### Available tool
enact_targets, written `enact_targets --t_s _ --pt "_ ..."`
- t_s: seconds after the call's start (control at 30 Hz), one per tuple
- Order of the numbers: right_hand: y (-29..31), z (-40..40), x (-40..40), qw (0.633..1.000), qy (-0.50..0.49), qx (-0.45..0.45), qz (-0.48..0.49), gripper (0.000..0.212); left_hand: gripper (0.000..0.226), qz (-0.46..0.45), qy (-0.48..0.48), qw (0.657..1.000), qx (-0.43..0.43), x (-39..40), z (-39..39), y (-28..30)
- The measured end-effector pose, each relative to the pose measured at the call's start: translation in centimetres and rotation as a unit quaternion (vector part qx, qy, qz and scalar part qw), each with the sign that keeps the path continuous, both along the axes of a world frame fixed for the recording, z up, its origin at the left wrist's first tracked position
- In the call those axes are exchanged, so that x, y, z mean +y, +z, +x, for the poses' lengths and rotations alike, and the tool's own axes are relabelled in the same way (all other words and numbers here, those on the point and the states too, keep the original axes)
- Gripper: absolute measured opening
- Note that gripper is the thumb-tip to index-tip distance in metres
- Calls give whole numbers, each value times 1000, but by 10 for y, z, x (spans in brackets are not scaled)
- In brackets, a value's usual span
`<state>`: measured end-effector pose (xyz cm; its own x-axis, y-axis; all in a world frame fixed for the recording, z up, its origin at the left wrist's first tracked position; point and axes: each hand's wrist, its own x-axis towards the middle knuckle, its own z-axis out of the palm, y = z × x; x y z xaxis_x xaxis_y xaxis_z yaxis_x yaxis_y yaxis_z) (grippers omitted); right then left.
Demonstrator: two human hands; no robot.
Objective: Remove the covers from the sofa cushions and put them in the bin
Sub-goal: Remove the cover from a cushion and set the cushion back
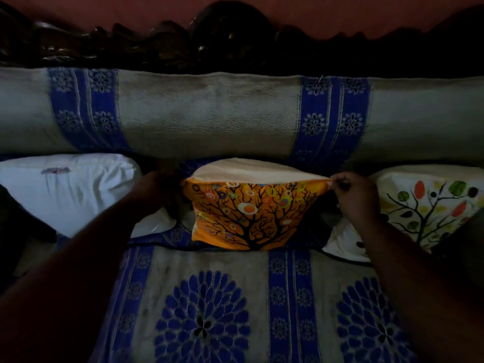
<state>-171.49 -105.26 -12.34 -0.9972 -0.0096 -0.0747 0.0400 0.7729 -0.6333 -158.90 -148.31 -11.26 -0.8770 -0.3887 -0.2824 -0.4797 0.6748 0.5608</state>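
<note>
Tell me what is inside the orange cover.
A cream cushion shows above the open top edge of the orange cover. The right hand pinches the cover's top right corner; the left hand is at its left edge. The rest of the cushion is hidden by the cover.

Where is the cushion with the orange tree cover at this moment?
In the head view, the orange tree cover stands centre on the sofa seat, between the bare white cushion on the left and the cream leaf-print cushion on the right.

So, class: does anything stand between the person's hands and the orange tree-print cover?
Nothing visible does. The right hand already pinches the orange cover at its top right corner, and the left hand is at its left edge. The bin is not in view.
</note>
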Motion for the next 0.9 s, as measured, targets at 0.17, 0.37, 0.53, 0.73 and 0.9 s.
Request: enact_targets --t_s 0.17,0.37,0.53,0.73,0.9 --pt "5 3 -7 999 -23 29 0 13 17 8 32 997 75 22 -1 12" --pt "14 -3 -22 995 -44 81 45 20 28 -29 107 984 142 39 -6 6" --pt "13 -18 -16 995 -66 28 -68 20 22 -83 68 993 51 41 -8 1" --pt "-3 15 -28 968 -74 -210 -116 89 45 269 235 929 97 72 1 -11" --pt "-31 37 -57 919 -66 -295 -253 63 61 382 192 901 79 82 0 -32"
